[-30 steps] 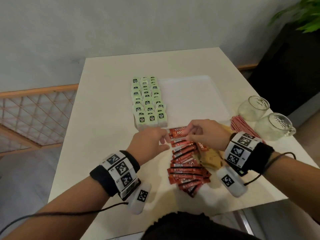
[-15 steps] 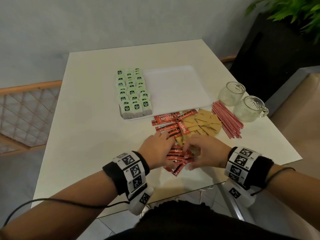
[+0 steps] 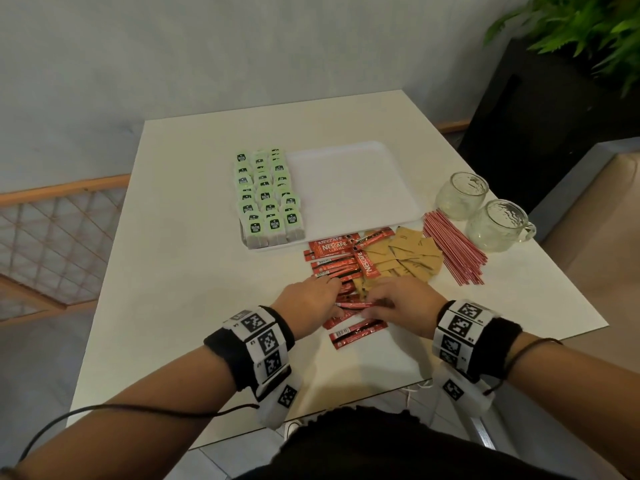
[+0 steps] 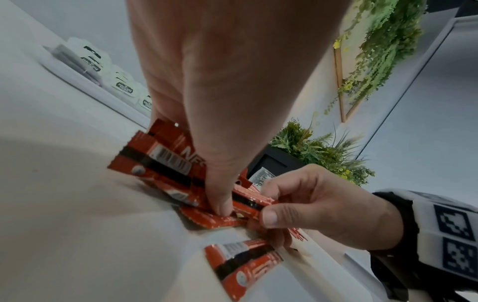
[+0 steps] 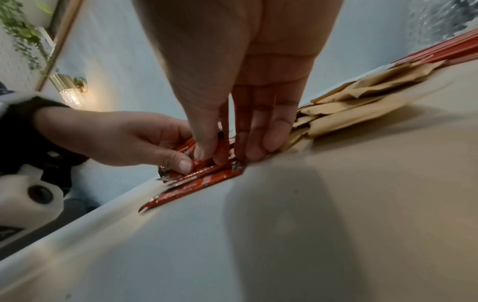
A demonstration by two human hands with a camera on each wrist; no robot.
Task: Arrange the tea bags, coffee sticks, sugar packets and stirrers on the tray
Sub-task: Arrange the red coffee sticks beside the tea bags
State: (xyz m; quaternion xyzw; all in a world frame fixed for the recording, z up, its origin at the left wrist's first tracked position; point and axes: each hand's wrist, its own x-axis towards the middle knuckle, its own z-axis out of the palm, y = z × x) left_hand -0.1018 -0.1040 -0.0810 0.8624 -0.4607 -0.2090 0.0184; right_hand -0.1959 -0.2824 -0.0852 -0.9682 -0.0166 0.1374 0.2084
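My left hand (image 3: 308,304) and my right hand (image 3: 401,308) are both down in the loose heap of glossy red foil coffee sticks (image 3: 341,265) on the pale square worktop (image 3: 180,289), each pinching sticks from the near end of the heap between thumb and fingers. The risk, as I judge it, is that the slick foil fans out or slips as I lift, dropping sticks near the worktop's front edge, where two sticks (image 3: 356,332) already lie apart from the rest. Some sticks overlap the flat tan paper sugar packets (image 3: 410,256) just beside them, so a careless sweep could drag packets along. The white rectangular plastic tray (image 3: 349,188) sits beyond the heap, its left side filled with three rows of pale green tea bags (image 3: 266,199); if I slide sticks in too far left I could knock those rows askew. To the right of the packets lies the bundle of thin red-and-white striped stirrers (image 3: 453,249), touching or nearly touching two clear glass mugs (image 3: 481,209), which stand close to the tray's right edge and crowd any reach from that side.
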